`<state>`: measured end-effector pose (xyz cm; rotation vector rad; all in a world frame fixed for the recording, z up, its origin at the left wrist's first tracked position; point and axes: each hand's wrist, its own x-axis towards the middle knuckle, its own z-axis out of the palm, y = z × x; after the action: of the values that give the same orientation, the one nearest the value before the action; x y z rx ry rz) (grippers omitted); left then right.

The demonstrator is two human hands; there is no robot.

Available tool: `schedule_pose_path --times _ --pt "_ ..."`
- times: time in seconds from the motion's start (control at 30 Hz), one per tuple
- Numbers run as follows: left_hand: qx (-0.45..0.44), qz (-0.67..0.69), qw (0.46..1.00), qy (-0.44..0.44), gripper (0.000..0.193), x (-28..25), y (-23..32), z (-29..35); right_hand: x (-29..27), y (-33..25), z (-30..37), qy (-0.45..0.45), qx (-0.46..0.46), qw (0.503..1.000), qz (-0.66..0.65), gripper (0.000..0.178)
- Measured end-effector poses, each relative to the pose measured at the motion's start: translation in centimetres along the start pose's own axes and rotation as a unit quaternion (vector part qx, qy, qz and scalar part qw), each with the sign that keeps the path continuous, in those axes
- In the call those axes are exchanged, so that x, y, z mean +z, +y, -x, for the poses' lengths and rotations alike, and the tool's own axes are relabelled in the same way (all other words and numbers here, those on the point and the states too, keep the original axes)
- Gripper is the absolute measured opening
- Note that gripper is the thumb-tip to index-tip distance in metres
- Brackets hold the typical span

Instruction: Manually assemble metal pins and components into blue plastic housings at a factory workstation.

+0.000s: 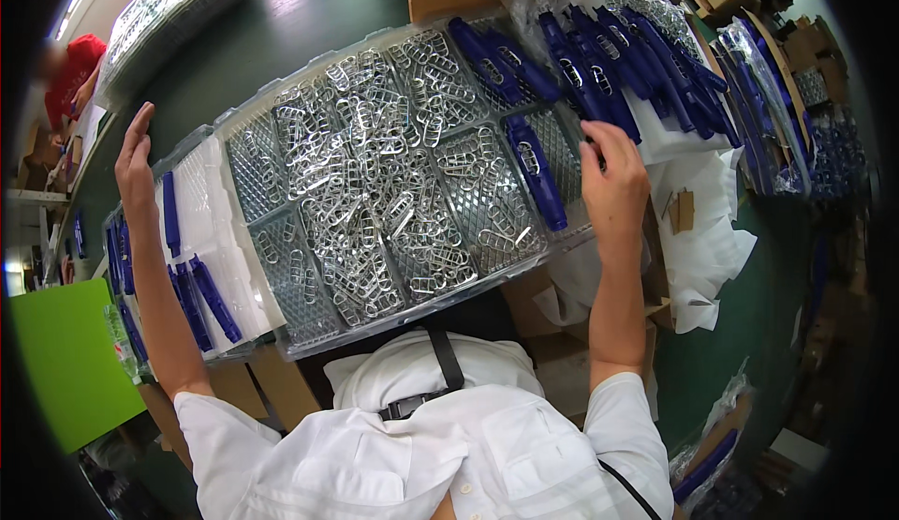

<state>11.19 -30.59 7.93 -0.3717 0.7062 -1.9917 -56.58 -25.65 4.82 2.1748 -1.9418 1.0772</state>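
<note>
My left hand (138,159) is raised by the left end of the clear plastic tray (351,340), its fingers straight and the palm turned inward, holding nothing. My right hand (615,175) is at the tray's right end, thumb and fingers bent together in a pinch; whatever is between them is hidden. Loose silver metal clips (375,183), shaped like oval links, fill most of the tray's compartments. Nearest my right hand, a dark blue plastic piece (537,171) with a metal clip set in it lies in a right compartment. Two more blue pieces (485,61) rest in the compartment behind it.
Many blue pieces with clips (646,61) lie on white foam sheet right of the tray. At left, a white sheet (211,230) carries several blue pieces (213,297). A stack of clear trays (173,19) stands at back left. A person in red (75,75) is beyond.
</note>
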Motion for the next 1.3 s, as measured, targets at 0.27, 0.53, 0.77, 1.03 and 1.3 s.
schedule_pose_path --times 0.27,0.53,0.77,1.03,1.3 --pt "0.428 -0.888 0.16 0.055 0.046 -10.8 -24.6 4.5 6.3 2.1 -6.6 -0.098 -0.144 0.976 0.133 0.021" --pt "0.346 -0.857 0.383 -0.011 0.064 -20.3 -31.7 6.0 3.0 1.0 -3.2 -0.12 0.174 0.932 -0.294 0.022" --pt "0.232 -0.71 0.664 0.026 0.068 -25.3 -31.6 -1.5 -3.0 -7.3 9.2 -0.35 0.349 0.515 -0.7 0.028" --pt "0.217 -0.729 0.643 0.091 0.048 -27.0 -31.6 -0.5 -3.8 -9.6 13.8 -0.408 0.388 0.464 -0.683 0.029" --pt "0.205 -0.745 0.624 0.118 0.045 -27.0 -31.8 1.1 -3.8 -9.7 13.4 -0.458 0.302 0.482 -0.683 0.038"
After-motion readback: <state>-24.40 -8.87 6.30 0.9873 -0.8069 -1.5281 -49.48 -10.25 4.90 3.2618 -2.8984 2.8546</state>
